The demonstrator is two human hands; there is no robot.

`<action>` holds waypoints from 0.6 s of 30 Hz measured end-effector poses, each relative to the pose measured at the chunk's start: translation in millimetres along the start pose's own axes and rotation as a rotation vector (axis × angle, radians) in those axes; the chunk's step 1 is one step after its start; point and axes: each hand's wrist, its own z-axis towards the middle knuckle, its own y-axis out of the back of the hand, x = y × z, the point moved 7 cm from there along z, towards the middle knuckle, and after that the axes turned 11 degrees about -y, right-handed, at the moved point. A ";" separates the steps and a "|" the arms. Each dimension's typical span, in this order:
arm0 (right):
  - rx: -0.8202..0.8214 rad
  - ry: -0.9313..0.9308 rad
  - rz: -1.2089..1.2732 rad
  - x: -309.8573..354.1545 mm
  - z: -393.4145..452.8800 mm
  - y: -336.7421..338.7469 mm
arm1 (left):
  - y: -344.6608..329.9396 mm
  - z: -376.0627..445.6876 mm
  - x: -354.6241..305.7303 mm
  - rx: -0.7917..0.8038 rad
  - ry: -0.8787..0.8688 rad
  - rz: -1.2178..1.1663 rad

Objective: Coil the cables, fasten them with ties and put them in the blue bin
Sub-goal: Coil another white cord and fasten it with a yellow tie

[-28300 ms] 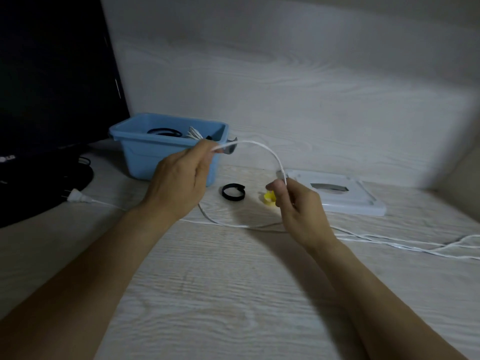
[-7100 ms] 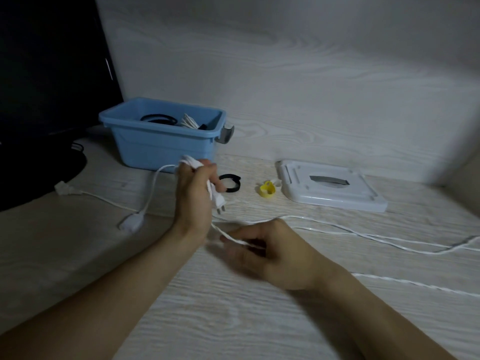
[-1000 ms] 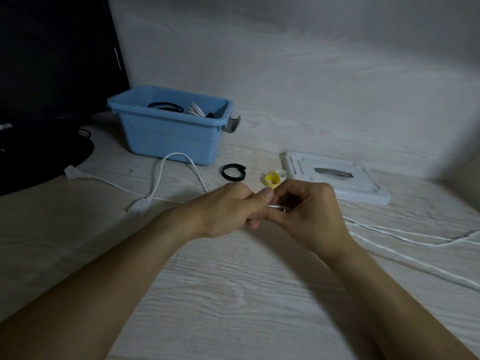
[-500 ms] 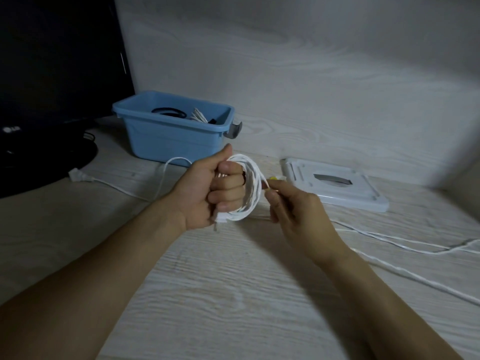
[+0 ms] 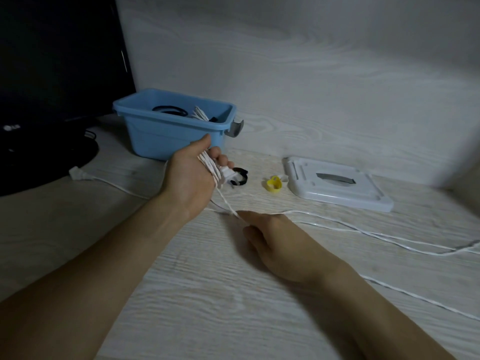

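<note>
The left hand [image 5: 191, 178] grips a coil of thin, limp white cable [image 5: 211, 168] while the right hand [image 5: 275, 240] pinches its springy slack, best held close to the coil.

The black monitor [image 5: 52, 74] bears a pale "LG" logo on its lower bezel.

Dim, bluish, soft-focused wide-angle view

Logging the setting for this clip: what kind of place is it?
Probably a home or office desk: a pale wood-grain desktop against a matching wall panel, with a dark monitor standing at the left.
</note>
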 end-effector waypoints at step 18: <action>-0.517 -0.034 0.163 -5.2 -9.0 61.3 | -18.4 -41.9 43.0 0.787 0.067 1.265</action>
